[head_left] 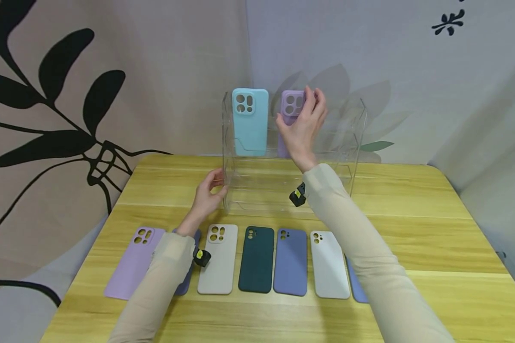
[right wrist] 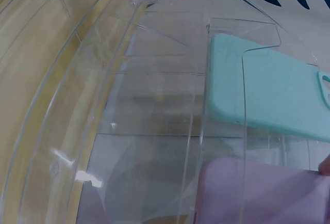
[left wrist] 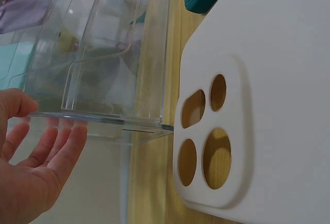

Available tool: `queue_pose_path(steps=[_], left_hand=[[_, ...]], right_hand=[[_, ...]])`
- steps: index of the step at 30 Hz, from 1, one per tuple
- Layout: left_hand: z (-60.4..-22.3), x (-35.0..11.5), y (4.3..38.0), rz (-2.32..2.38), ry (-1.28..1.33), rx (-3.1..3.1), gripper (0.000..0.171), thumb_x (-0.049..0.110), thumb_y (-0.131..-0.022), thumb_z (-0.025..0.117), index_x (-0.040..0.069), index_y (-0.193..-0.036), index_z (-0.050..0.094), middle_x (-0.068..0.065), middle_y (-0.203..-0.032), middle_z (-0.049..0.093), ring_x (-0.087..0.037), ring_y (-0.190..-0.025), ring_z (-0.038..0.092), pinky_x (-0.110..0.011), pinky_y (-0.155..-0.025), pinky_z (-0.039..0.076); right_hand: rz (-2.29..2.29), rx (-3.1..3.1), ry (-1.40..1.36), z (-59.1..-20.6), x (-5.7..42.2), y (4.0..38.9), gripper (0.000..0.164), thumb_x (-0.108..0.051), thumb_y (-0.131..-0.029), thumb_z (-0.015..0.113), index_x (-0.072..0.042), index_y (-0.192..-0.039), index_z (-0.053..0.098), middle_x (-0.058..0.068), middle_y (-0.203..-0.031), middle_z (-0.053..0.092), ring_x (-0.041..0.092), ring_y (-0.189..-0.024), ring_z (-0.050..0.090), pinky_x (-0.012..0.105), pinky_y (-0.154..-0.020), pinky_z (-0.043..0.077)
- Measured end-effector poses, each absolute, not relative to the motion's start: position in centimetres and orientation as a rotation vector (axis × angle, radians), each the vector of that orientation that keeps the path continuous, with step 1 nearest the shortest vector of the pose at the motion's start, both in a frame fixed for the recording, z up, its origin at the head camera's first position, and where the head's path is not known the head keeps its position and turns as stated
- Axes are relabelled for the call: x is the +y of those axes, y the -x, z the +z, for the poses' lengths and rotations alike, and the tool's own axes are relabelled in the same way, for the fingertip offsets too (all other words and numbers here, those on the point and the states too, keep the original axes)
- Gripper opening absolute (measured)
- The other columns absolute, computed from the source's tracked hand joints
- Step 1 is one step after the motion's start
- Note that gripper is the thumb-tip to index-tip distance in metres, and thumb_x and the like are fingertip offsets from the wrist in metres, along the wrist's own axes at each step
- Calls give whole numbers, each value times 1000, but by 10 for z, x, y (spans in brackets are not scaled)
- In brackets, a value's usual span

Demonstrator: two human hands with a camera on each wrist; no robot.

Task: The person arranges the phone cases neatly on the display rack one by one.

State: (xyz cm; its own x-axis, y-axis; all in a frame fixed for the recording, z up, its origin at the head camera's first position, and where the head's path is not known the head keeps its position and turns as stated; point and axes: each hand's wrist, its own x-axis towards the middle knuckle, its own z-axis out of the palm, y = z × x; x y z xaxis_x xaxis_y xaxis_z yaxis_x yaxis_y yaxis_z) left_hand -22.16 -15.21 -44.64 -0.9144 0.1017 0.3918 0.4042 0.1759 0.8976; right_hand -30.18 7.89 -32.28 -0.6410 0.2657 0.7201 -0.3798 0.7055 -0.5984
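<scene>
My right hand holds a light purple phone case by its edges, thumb on one side and fingers on the other. The case stands upright in the top tier of a clear acrylic display stand. Beside it, to the left, a turquoise phone case leans in the same tier. Low at the stand's left end, my left hand pinches the side panel. In the left wrist view the thumb lies on one side of the panel and the fingers on the other.
A row of phone cases lies along the table front: purple, white, dark green, lavender-blue and pale grey. Blue cases show partly beneath each sleeve. Behind the wooden table hangs a leaf-patterned cloth.
</scene>
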Motion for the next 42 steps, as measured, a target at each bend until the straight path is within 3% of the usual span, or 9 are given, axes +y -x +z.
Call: queue_pose_path(steps=[9, 16, 37, 42], left_hand=[[-441, -151, 222, -1854, 424, -2284, 48, -17, -83, 53, -13, -130, 42, -35, -119, 48, -46, -108, 49, -52, -98, 39], [-416, -145, 207, -1865, 417, -2310, 46, -19, -83, 50, -19, -128, 39, -40, -118, 45, -51, -109, 46, -55, -99, 37], [-412, -144, 204, -1843, 403, -2335, 46, -18, -83, 51, -19, -128, 39, -41, -118, 45, -51, -108, 47, -53, -99, 38], [-412, -144, 204, -1843, 404, -2338, 46, -18, -83, 51, -19, -128, 38, -40, -118, 46, -50, -108, 48, -52, -100, 38]], right_hand=[[1031, -2044, -107, -324, 89, 295, 81, -22, -73, 79, -4, -139, 36, 17, -143, 23, 23, -134, 20, 26, -111, 14], [1066, -2004, -212, -324, 96, 281, 77, -20, -73, 78, -1, -136, 38, 19, -140, 26, 22, -132, 24, 27, -110, 18], [1105, -2132, -324, -349, 115, 224, 73, -14, -76, 76, 8, -134, 37, 23, -136, 38, 29, -127, 34, 36, -109, 25], [1124, -2163, -367, -363, 118, 208, 67, -10, -76, 76, 11, -130, 42, 24, -131, 45, 33, -122, 41, 41, -104, 33]])
